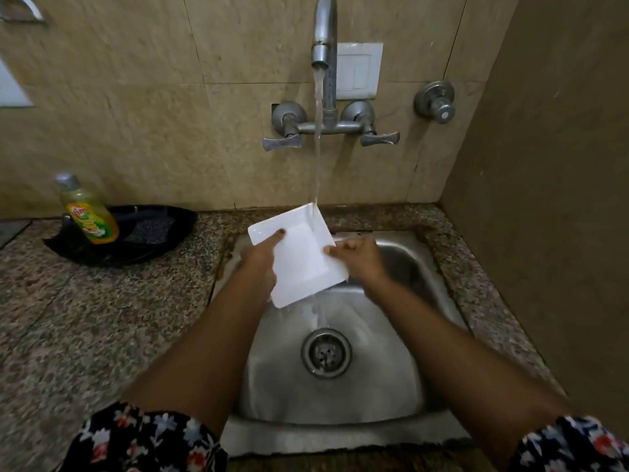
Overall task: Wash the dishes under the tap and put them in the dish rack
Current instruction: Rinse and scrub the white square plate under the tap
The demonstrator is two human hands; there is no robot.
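Observation:
A white square plate (299, 260) is held tilted over the steel sink (340, 396). My left hand (260, 262) grips its left edge, thumb lying on the plate's face. My right hand (359, 258) holds the right edge with fingers curled over the rim. Water runs from the wall tap (323, 46) in a thin stream and lands on the plate's upper right corner, then spills off the lower edge toward the drain (326, 352). No dish rack is in view.
A yellow dish soap bottle (89, 212) stands in a black tray (156, 233) on the granite counter (85, 318) to the left. Two tap handles (282, 143) and a separate valve (435, 102) stick out from the tiled wall. A brown wall closes the right side.

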